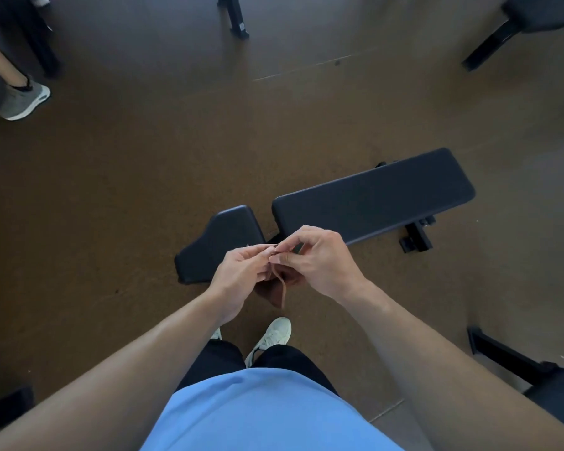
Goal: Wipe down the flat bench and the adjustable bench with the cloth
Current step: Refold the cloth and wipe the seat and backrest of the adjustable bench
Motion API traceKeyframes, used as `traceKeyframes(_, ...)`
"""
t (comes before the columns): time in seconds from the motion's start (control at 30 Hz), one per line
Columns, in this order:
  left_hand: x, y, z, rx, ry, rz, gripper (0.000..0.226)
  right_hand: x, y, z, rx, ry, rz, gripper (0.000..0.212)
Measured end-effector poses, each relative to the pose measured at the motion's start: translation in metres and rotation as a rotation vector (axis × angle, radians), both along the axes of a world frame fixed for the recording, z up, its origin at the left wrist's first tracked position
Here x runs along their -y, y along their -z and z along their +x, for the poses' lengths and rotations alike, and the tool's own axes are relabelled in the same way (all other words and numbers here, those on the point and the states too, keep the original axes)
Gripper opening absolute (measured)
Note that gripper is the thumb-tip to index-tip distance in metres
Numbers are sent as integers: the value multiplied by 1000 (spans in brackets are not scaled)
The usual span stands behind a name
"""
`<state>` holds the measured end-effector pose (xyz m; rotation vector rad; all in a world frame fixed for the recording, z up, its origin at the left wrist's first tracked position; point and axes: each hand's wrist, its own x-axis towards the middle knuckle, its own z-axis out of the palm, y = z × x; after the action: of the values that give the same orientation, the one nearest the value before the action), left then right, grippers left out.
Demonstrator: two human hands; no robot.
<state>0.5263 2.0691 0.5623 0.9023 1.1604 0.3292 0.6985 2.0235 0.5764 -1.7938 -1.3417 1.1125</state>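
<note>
A black adjustable bench lies low on the brown floor in front of me, with a long back pad and a shorter seat pad to its left. A small brown cloth hangs between my hands above the seat pad's near end. My left hand and my right hand both pinch the cloth's top edge, fingertips almost touching. The cloth's lower part droops down, partly hidden behind my hands.
Another person's grey shoe and leg are at the far left. Black equipment legs stand at the top, a dark padded bench at top right, and a further black frame at the right near me. My white shoes are below.
</note>
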Motion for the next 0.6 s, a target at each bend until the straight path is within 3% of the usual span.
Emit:
traceKeyframes(0.3,-16,1,-8,12,-19,-87,35,-15,9,-9,124,43,-1,9)
traceKeyframes(0.47,-21,-2,-11,-11,97,-7,20,-21,8,-11,157,3,3,11)
traceKeyframes(0.6,-25,-4,-12,-48,122,-1,20,-19,5,-10,112,-11,-46,27)
